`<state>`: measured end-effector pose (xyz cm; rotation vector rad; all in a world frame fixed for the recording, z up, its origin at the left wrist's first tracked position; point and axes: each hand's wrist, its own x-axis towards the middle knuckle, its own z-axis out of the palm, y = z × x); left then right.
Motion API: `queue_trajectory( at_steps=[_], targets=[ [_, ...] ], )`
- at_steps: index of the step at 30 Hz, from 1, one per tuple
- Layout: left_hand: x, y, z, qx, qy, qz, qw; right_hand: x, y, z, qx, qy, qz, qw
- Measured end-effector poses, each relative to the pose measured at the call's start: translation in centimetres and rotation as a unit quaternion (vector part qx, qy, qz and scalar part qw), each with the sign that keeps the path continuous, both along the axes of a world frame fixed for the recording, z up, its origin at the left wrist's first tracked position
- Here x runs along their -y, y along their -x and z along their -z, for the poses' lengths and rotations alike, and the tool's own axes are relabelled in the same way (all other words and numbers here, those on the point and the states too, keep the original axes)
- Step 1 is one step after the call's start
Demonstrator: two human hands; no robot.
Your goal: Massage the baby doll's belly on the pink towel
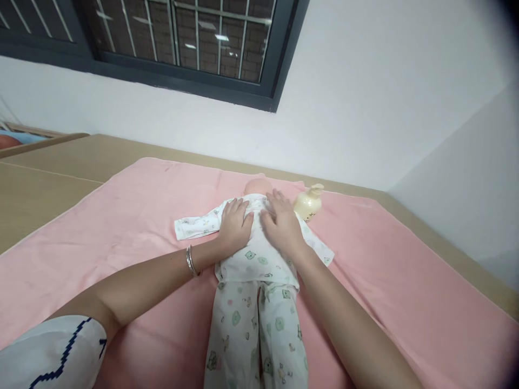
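A baby doll dressed in a white pajama top (257, 265) and matching trousers (239, 319) with small green animal prints lies stretched out before me. Its rounded head (258, 187) shows at the far end, with no face in view. My left hand (235, 226) rests flat on the left side of the chest area, fingers extended. Opposite it, my right hand (283, 224) lies on the upper right side with its fingers stretched toward the shoulder. Both hands touch the top's cloth and neither grips anything. The left sleeve (197, 226) spreads out sideways.
A cream pump bottle (308, 204) stands just beyond the doll's right sleeve. Pink cloth (133, 205) covers much of the wooden surface (68, 165). White wall (344, 124) and a dark-framed barred window (182, 62) rise behind. A wooden-edged container (44, 141) sits far left.
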<state>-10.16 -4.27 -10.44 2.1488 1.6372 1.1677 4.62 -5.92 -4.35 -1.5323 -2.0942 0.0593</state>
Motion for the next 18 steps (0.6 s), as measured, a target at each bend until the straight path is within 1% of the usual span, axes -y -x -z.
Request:
queue_trajectory(
  at_steps=[2,4,7,9,11,13,15,18],
  targets=[
    [0.00,0.01,0.10,0.003,-0.003,-0.003,1.000,0.07,0.27,0.24,0.020,0.036,-0.029,0.999],
    [0.02,0.01,0.18,0.001,-0.004,-0.006,1.000,0.11,0.32,0.26,0.017,0.051,-0.031,0.998],
    [0.09,0.01,0.19,-0.006,-0.003,-0.011,1.000,0.21,0.22,0.04,-0.027,0.000,-0.006,1.000],
    [0.13,0.00,0.13,-0.008,-0.001,-0.013,1.000,0.24,0.23,0.00,-0.031,-0.026,0.007,0.999],
    [0.18,-0.03,0.05,-0.007,0.000,-0.014,1.000,0.22,0.31,0.08,0.002,-0.003,0.003,1.000],
    [0.20,-0.06,0.01,-0.006,0.001,-0.014,1.000,0.21,0.41,0.11,0.040,0.045,-0.009,0.998],
    [0.18,-0.07,0.02,-0.005,0.002,-0.013,1.000,0.28,0.47,0.00,0.051,0.064,-0.015,0.997],
    [0.09,-0.06,0.07,-0.004,0.002,-0.010,1.000,0.38,0.51,-0.09,0.038,0.018,-0.001,0.999]
  ],
)
